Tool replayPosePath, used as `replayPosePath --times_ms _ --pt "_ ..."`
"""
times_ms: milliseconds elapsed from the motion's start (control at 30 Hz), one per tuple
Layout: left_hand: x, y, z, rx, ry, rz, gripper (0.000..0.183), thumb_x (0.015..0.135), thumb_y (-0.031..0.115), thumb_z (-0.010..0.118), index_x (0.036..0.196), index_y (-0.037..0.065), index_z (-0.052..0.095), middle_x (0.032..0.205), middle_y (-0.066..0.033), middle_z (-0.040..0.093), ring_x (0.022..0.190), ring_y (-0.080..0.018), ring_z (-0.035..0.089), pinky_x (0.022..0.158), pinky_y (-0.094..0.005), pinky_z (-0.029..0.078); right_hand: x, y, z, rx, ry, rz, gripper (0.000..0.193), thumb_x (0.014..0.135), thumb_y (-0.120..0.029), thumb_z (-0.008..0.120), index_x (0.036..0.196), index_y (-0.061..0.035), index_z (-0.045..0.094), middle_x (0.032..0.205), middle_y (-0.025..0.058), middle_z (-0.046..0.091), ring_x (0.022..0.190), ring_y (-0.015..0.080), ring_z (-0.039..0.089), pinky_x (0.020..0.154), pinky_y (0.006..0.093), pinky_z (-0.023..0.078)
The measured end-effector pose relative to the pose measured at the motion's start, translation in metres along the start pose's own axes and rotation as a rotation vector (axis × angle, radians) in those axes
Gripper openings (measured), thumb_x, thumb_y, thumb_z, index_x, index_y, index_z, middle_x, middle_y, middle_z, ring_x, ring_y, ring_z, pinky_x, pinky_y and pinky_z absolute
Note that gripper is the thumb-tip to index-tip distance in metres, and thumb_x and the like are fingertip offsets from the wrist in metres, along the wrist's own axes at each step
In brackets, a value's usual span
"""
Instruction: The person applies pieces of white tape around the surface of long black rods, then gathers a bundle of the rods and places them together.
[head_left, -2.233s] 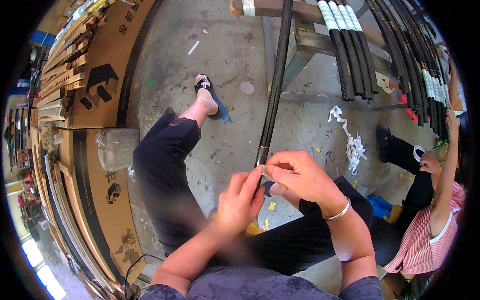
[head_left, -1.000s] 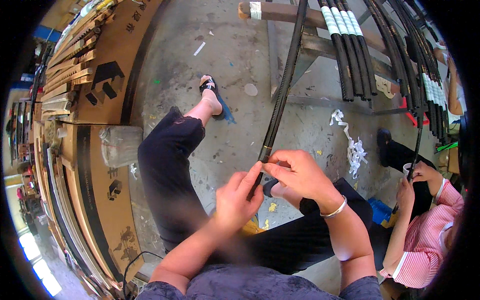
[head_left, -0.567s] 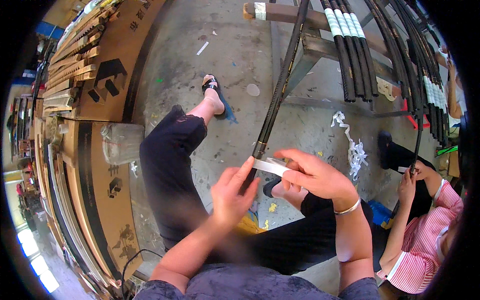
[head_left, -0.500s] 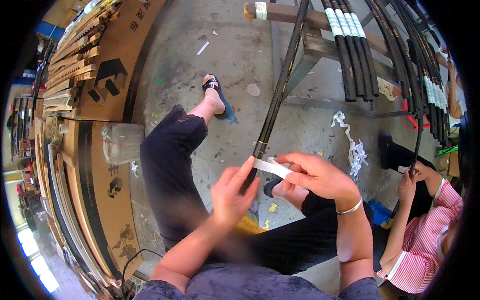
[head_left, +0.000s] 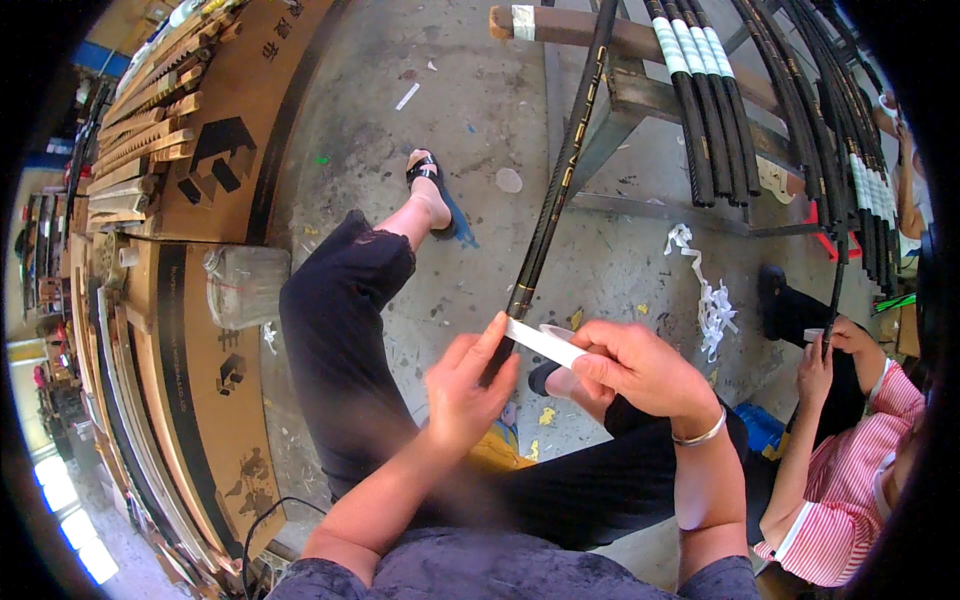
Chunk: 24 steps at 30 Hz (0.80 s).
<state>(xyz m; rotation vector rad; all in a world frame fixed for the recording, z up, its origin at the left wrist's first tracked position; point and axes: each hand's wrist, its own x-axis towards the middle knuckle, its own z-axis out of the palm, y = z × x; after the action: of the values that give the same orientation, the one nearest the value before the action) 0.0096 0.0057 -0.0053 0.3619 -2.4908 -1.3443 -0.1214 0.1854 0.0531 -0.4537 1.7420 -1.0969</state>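
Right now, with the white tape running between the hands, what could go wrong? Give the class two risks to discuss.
1. The white tape spans the gap from the black rod at the left hand to the right hand; if either grip slackened, it might twist or fold.
2. A tangle of white strips lies on the floor near the co-worker's dark shoe; it could catch a foot.

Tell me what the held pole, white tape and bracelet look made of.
Pole: probably carbon fibre, black, slightly glossy, with a weave-like pattern. White tape: thin, smooth, flat; paper or plastic, unclear which. Bracelet: likely polished metal, silvery with bright highlights.
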Motion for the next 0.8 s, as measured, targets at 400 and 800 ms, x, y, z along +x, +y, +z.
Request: replayPosePath --times_ms 400,800 --pt "0.0017 -0.0027 0.0037 0.044 0.015 0.020 0.053 0.074 -0.003 0.073 0.125 0.003 0.060 0.081 -0.0096 0.063 0.065 -0.0130 0.058 0.059 -0.0245 0.048 -0.0027 -0.0065 0.0034 -0.074 0.061 -0.015 0.021 0.094 -0.021 0.057 0.087 -0.0011 0.059 0.056 0.0045 0.055 0.049 0.0125 0.051 0.049 0.0295 0.041" --pt "0.0024 -0.0062 0.0065 0.017 0.041 0.032 0.054 0.072 -0.005 0.073 0.124 0.003 0.061 0.080 -0.0083 0.062 0.062 -0.0106 0.055 0.056 -0.0230 0.046 -0.0021 -0.0019 0.0043 -0.047 0.079 -0.010 0.023 0.095 -0.021 0.056 0.085 -0.0006 0.059 0.054 0.0043 0.055 0.048 0.0114 0.050 0.048 0.0290 0.040"
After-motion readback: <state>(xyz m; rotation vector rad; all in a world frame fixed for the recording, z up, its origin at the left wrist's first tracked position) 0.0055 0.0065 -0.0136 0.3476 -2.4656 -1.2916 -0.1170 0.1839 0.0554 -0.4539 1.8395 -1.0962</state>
